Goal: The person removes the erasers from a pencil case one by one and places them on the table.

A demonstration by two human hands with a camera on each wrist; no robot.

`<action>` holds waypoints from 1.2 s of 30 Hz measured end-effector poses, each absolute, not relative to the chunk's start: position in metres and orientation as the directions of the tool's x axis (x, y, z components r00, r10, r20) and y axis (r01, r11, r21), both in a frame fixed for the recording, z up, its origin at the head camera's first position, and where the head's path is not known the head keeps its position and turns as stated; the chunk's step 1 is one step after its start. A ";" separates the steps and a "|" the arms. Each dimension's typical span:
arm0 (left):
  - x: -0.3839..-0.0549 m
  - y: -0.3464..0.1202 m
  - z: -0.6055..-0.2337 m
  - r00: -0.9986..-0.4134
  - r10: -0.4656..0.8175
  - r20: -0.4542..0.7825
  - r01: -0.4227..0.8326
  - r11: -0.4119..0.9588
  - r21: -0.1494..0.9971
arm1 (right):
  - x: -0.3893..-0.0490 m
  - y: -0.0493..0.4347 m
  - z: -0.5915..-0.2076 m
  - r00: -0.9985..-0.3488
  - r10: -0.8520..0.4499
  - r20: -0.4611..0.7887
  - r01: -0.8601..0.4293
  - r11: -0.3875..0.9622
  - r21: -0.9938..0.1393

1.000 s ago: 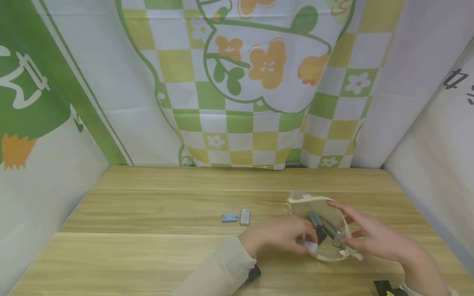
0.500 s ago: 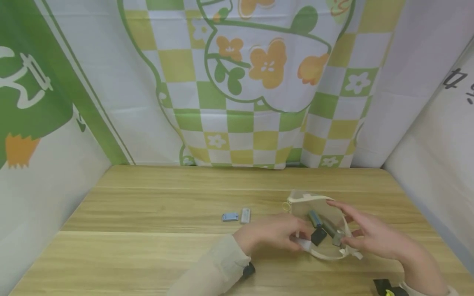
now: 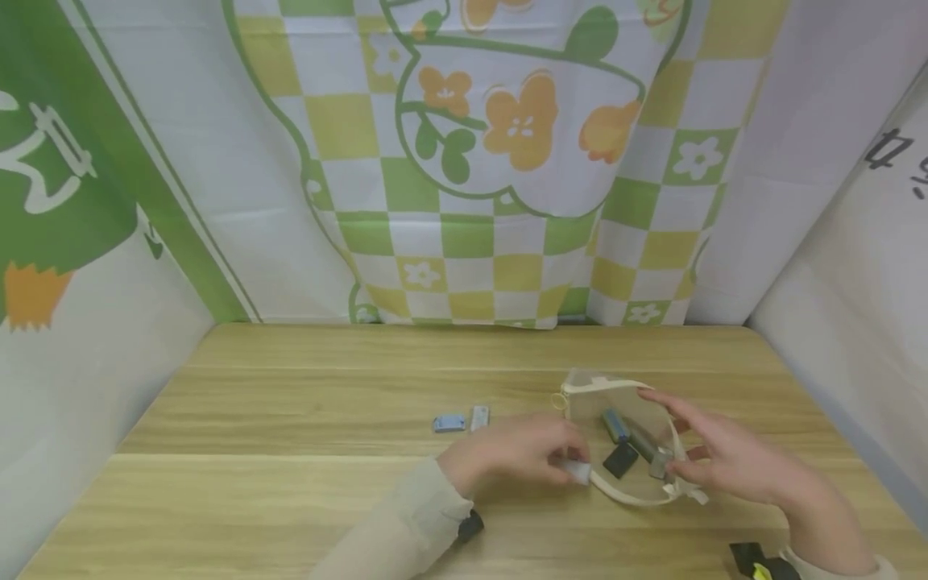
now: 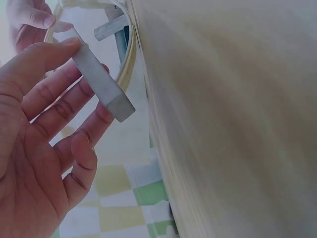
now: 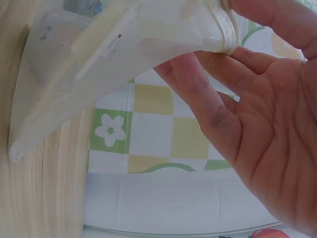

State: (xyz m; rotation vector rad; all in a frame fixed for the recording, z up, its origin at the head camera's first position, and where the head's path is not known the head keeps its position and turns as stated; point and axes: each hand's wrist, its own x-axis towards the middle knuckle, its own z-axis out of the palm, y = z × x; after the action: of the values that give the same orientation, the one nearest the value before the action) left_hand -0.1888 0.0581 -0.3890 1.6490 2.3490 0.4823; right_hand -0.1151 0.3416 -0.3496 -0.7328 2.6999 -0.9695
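Observation:
My left hand (image 3: 518, 451) pinches a small pale grey rectangular bar (image 4: 99, 77) between thumb and fingertips, just left of the opening of a translucent zip pouch (image 3: 641, 501). One end of the bar is a darker grey. At the pouch's right side, my right hand (image 3: 732, 459) grips the cream rim, keeping the mouth spread wide; the wrist view shows its fingers against the pouch wall (image 5: 114, 69). Inside lie a black flat piece (image 3: 620, 460), a blue-green stick (image 3: 615, 425) and a grey-ended bar (image 3: 659, 464).
A small blue block (image 3: 449, 423) and a pale grey block (image 3: 480, 417) lie on the wooden table (image 3: 290, 499), left of the pouch. Printed cloth (image 3: 464, 266) hangs along the back edge. A ring-shaped zip pull (image 3: 560, 401) hangs at the pouch's left corner.
My left hand has drawn leftward out of the pouch mouth with the pale bar, leaving the black piece in fuller view. The right hand has stayed on the rim.

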 end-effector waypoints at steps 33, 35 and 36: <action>-0.193 0.020 -0.387 -0.453 0.891 0.013 0.803 0.402 0.441 | -0.114 0.340 -0.349 -0.868 -0.495 -0.024 -0.363 0.667 -0.650; -0.194 0.017 -0.387 -0.457 0.890 0.013 0.802 0.405 0.439 | -0.114 0.340 -0.349 -0.868 -0.495 -0.023 -0.365 0.670 -0.646; -0.194 0.015 -0.388 -0.457 0.889 0.012 0.803 0.407 0.436 | -0.115 0.340 -0.349 -0.868 -0.495 -0.023 -0.365 0.671 -0.645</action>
State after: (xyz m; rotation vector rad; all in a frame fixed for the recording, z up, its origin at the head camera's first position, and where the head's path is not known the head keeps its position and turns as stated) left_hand -0.1942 0.0152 -0.3876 1.4939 2.4409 0.5691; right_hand -0.1146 0.3397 -0.3488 -0.7005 2.6886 -0.9736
